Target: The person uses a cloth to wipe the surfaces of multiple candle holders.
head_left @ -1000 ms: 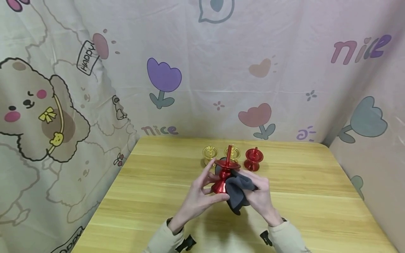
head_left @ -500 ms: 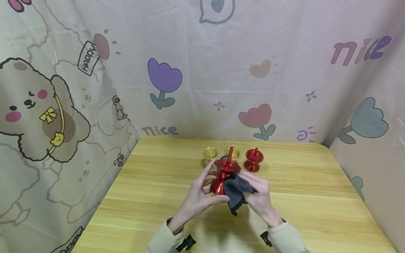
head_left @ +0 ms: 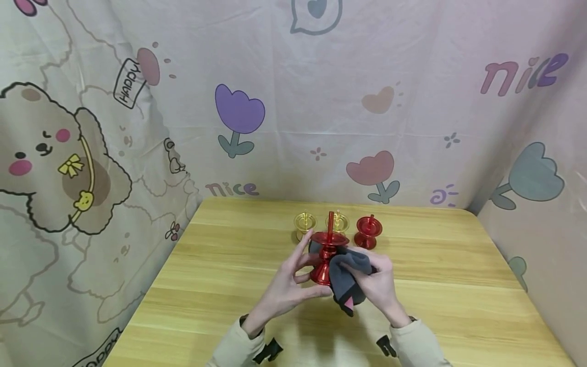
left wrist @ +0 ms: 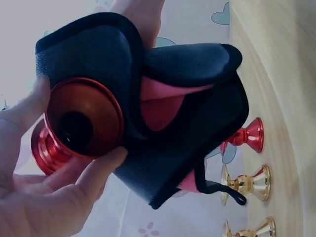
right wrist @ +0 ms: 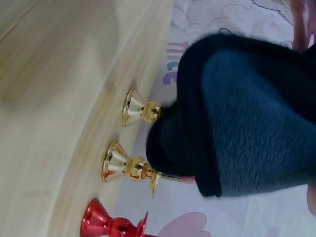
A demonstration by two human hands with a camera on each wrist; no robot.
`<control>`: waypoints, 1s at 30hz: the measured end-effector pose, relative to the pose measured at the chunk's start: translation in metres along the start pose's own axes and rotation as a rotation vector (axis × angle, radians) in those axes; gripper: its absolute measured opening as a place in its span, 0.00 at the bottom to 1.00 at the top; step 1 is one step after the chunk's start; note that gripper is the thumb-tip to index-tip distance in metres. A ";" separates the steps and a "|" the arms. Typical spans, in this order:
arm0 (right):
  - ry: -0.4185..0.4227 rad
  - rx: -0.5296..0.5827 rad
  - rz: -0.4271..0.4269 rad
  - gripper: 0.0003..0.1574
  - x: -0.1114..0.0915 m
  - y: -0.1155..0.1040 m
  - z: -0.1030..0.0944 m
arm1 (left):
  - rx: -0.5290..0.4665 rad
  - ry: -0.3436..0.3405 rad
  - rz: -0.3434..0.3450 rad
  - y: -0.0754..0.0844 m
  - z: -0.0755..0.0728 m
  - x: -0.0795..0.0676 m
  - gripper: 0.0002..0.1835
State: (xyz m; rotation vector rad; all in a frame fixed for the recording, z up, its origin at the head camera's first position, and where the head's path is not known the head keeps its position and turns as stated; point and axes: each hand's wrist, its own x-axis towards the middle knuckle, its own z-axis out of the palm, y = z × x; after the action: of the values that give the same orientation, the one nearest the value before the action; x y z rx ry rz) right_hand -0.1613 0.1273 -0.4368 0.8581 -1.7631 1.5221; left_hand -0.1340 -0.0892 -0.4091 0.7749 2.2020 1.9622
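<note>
My left hand (head_left: 286, 285) grips a shiny red metal candlestick (head_left: 323, 270) by its flared base, thumb below and fingers at its side. It is held above the table, its dish and spike upward. The left wrist view looks into its hollow base (left wrist: 81, 118). My right hand (head_left: 380, 285) holds a dark grey cloth (head_left: 346, 270) with black edging and a pink underside, bunched against the candlestick's right side. Part of the cloth shows behind the stem. In the right wrist view the cloth (right wrist: 256, 123) covers most of the fingers.
Two gold candlesticks (head_left: 304, 223) and another red candlestick (head_left: 367, 232) stand in a row at the back of the wooden table (head_left: 220, 265). A printed curtain (head_left: 302, 102) hangs behind the table and along both sides.
The candlestick has tilted slightly and come back upright in the left hand. The right hand has shifted the cloth against it, and a pink corner now shows at the cloth's lower end.
</note>
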 end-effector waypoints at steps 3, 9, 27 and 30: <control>-0.003 -0.085 -0.171 0.16 0.001 0.001 0.002 | 0.000 0.022 -0.002 0.001 0.001 0.000 0.59; 0.000 -0.203 -0.305 0.16 0.004 -0.001 0.002 | 0.016 0.042 0.065 -0.002 -0.001 -0.001 0.57; 0.021 -0.084 -0.241 0.10 0.000 0.000 0.003 | -0.029 0.012 0.015 0.002 0.000 0.000 0.54; 0.015 -0.052 -0.194 0.09 0.002 -0.001 0.001 | -0.054 -0.004 0.055 0.001 -0.002 0.000 0.53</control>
State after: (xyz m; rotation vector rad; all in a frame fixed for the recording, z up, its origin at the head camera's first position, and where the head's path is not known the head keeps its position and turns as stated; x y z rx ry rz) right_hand -0.1615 0.1260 -0.4348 0.9589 -1.6497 1.3482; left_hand -0.1347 -0.0907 -0.4082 0.8397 2.1381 2.0346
